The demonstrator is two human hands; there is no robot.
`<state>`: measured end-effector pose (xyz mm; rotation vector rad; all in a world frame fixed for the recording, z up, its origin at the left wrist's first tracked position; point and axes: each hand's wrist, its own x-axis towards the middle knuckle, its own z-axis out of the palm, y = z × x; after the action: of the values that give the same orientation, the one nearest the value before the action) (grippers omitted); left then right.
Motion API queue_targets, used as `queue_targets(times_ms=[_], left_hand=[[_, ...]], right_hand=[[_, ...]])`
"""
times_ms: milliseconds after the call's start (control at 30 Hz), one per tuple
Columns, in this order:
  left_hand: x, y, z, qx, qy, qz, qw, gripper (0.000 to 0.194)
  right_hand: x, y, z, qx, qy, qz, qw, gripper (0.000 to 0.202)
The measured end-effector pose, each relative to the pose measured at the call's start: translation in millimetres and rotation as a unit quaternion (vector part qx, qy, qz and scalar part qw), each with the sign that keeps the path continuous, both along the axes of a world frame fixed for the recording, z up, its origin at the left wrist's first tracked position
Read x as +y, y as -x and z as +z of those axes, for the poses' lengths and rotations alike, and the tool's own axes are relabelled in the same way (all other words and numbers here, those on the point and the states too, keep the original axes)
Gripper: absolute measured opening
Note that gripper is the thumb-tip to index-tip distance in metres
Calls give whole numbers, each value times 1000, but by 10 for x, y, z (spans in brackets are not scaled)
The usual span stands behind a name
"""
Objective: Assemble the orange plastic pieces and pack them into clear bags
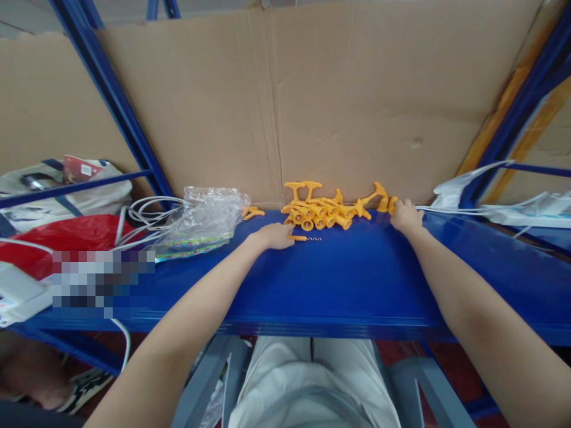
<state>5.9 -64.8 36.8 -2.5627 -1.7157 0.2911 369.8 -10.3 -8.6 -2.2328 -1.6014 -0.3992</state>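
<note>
My left hand (277, 236) is low over the blue shelf, its fingers closed round the end of a yellow threaded rod (298, 238). A thin wavy metal piece (314, 239) extends from the rod's right end. Just behind these fingers lies a pile of yellow cone-shaped plastic cups (319, 217), open ends toward me. T-shaped yellow handles (312, 187) with threaded stems lean behind the pile. Farther right, my right hand (407, 216) has its fingers bent round a yellow plastic part (392, 205), mostly hidden by the hand. Another yellow part (382, 203) stands beside it.
Cardboard (348, 107) walls off the back of the blue shelf (330, 285). Small yellow pieces (253, 212) lie beside clear plastic bags (209, 217) on the left. White cables (147, 211), a red bag (84, 238) and a power strip (530, 217) flank the work area.
</note>
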Motion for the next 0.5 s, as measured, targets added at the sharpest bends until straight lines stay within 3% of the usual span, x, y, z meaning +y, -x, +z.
queue_targets(times_ms=[333, 500], left_hand=[[43, 12, -21, -11, -3, 7, 1000, 39], [42, 20, -13, -12, -7, 3, 1000, 38]], right_hand=[[-141, 177, 144, 25, -69, 3, 997, 33], [-62, 74, 82, 141, 22, -29, 989, 48]])
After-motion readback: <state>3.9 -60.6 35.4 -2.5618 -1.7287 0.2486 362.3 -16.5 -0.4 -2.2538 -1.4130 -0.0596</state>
